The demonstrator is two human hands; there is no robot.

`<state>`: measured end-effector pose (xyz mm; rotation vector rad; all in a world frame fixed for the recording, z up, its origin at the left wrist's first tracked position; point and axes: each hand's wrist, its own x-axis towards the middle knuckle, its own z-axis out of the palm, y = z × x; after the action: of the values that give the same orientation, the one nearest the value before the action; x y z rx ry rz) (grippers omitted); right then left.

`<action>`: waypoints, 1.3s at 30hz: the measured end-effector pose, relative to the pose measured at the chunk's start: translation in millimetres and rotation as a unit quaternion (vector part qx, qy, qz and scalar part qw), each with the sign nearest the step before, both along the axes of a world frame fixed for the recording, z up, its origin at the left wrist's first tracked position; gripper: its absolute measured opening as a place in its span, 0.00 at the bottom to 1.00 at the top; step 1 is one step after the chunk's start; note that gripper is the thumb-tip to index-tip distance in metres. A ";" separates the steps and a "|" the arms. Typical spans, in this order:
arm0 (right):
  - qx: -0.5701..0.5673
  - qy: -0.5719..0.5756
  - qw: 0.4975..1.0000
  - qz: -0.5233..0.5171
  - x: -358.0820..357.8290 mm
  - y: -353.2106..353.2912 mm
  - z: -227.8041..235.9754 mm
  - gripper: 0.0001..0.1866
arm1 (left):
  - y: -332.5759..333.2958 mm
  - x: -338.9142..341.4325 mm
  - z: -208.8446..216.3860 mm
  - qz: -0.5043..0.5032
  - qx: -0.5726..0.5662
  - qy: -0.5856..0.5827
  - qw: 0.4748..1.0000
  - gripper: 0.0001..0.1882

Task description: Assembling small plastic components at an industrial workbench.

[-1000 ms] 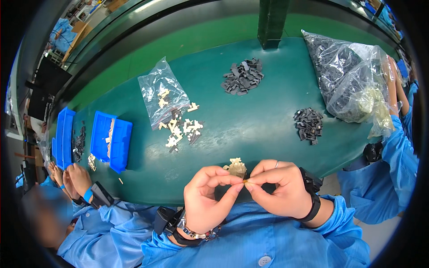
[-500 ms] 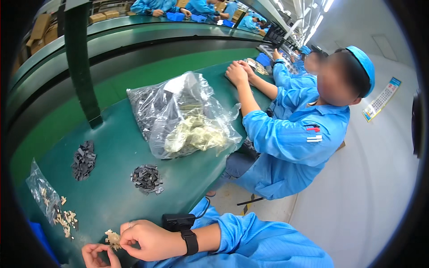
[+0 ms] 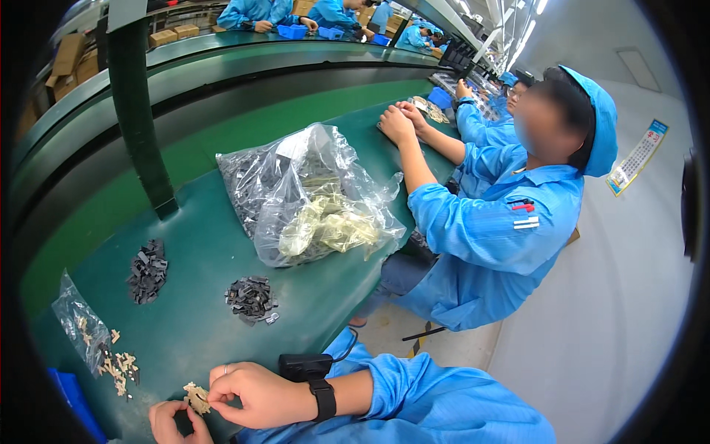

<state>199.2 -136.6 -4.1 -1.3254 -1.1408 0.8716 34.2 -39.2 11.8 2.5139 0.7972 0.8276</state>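
Observation:
At the near edge of the green table, my right hand, with a ring and a black wristband, has its thumb and index finger pinched together. Its fingertips meet the edge of a small cluster of beige plastic pieces. My left hand is just left of it, fingers curled and thumb near the index finger, partly cut off by the lower edge. What either pinch holds is too small to make out. Farther left, loose beige pieces spill beside a clear plastic bag.
Two piles of dark plastic parts, a left pile and a middle pile, lie on the table. Beyond sits a large clear bag of dark parts. A green post rises at left. A co-worker sits at right.
The whole view has shifted slightly, moving the table things a little rightward. My hands stay close together by the beige pieces, with only small finger movement.

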 end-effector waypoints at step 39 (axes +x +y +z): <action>0.224 -0.383 0.892 -0.085 -7.1 0.0 16.7 0.13 | -10.6 -12.0 3.7 -0.048 -0.511 -0.185 0.838 0.10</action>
<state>192.1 -136.6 12.7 -1.3697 -1.6689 -0.1013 22.2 -49.8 15.5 1.3733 0.6960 0.5781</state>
